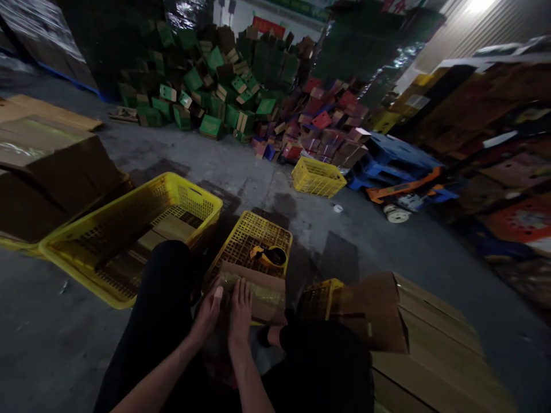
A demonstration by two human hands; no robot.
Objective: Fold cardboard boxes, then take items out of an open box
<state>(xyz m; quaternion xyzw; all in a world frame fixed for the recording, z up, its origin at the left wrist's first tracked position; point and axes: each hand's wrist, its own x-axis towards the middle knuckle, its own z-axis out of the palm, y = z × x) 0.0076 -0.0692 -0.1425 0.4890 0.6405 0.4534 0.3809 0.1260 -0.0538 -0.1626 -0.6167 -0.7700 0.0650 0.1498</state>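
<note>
A flat cardboard box with a shiny strip of clear tape lies on an upturned yellow plastic crate between my knees. My right hand rests flat on the taped face, its fingers stretched out and close together. At the box's left end is my left hand, turned on its side with fingers extended; some of them are hidden. Just beyond the box, a yellow and black tape dispenser sits on the crate.
On the left, a long yellow crate holds folded cardboard. Cardboard boxes stand at my right. Ahead are a small yellow crate, a heap of green boxes, red boxes, blue pallets and an orange pallet jack.
</note>
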